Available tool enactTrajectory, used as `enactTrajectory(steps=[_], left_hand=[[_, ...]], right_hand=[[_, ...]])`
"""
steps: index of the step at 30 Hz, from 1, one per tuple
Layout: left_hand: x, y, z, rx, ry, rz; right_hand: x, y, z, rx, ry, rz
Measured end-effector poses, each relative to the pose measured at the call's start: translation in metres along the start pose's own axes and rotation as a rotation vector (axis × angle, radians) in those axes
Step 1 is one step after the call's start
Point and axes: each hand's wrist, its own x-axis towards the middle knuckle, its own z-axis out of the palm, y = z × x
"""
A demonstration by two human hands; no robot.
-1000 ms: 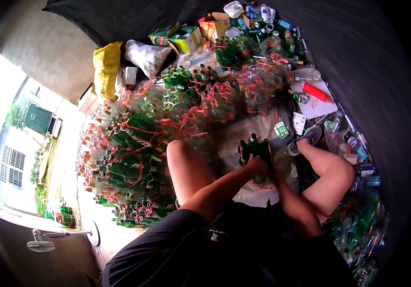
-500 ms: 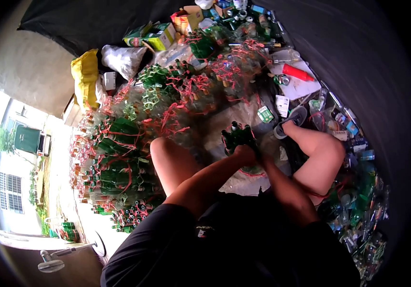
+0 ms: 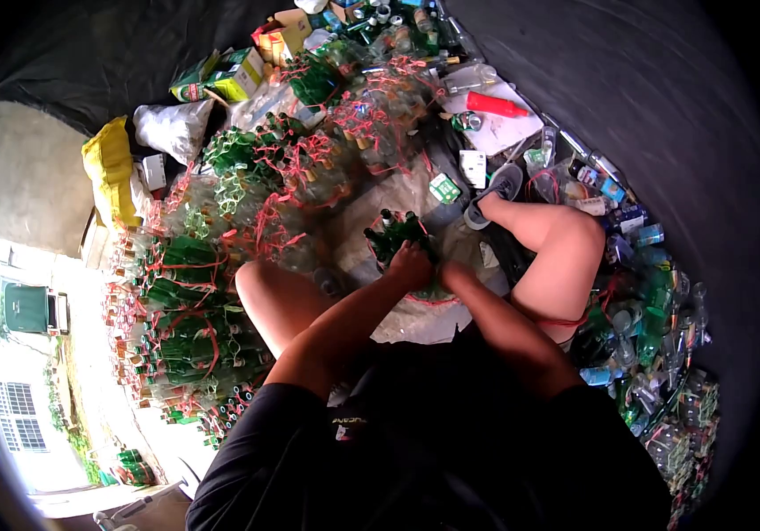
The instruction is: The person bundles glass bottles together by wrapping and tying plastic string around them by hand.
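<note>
A bundle of green glass bottles (image 3: pixel 389 237) stands between my knees, necks pointing up, with a red string showing low at its near side. My left hand (image 3: pixel 412 264) is closed at the near edge of the bundle, its fingers curled over the bottles. My right hand (image 3: pixel 456 276) is against the bundle's right side, low down, and its fingers are hidden from view. Whether either hand also grips the string cannot be made out.
Tied bottle bundles (image 3: pixel 189 292) are stacked on my left, with more bundles (image 3: pixel 309 164) in front. Loose bottles and cans (image 3: pixel 654 327) heap along the right. Ahead lie a red bottle (image 3: pixel 497 105) on a white board, a green carton (image 3: pixel 444 188) and a yellow sack (image 3: pixel 110 173).
My view has swung right, so the scene sits further left. My left hand has turned slightly on the bottles; both hands stay at the bundle.
</note>
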Motion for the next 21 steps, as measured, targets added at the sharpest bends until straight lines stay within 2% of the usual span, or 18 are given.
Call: enactTrajectory(steps=[3, 5, 6, 8, 10, 12, 14, 16, 18, 20, 21], left_hand=[[-0.002, -0.004, -0.011, -0.005, -0.006, -0.004], [-0.002, -0.009, -0.031, -0.136, -0.284, -0.046], [-0.002, -0.014, -0.035, -0.136, -0.283, -0.033], [-0.009, -0.023, -0.044, -0.108, -0.203, 0.054], [-0.009, -0.026, -0.053, -0.112, -0.220, 0.080], [-0.012, -0.027, -0.063, -0.111, -0.241, 0.116], [-0.019, -0.024, -0.070, -0.230, -0.164, 0.011], [-0.020, -0.030, -0.058, -0.244, -0.141, 0.039], [-0.020, -0.035, -0.043, -0.255, -0.115, 0.061], [-0.023, -0.037, -0.028, -0.312, 0.081, 0.060], [-0.021, -0.039, -0.022, -0.315, 0.080, 0.062]], right_hand=[[0.008, 0.003, 0.011, -0.056, -0.017, -0.006], [0.017, 0.001, 0.006, -0.098, -0.096, -0.037], [0.022, -0.001, 0.000, -0.147, -0.168, -0.075], [0.028, -0.005, -0.002, -0.200, -0.201, -0.103], [0.029, -0.001, 0.003, -0.228, -0.199, -0.172], [0.014, -0.007, -0.009, -0.213, -0.199, -0.149], [-0.010, -0.015, -0.029, -0.201, -0.204, -0.123], [-0.033, -0.024, -0.052, -0.131, -0.062, -0.075], [-0.037, -0.024, -0.057, -0.157, -0.064, -0.052], [-0.051, -0.034, -0.071, -0.163, -0.102, -0.004], [-0.049, -0.037, -0.068, -0.163, -0.104, -0.001]])
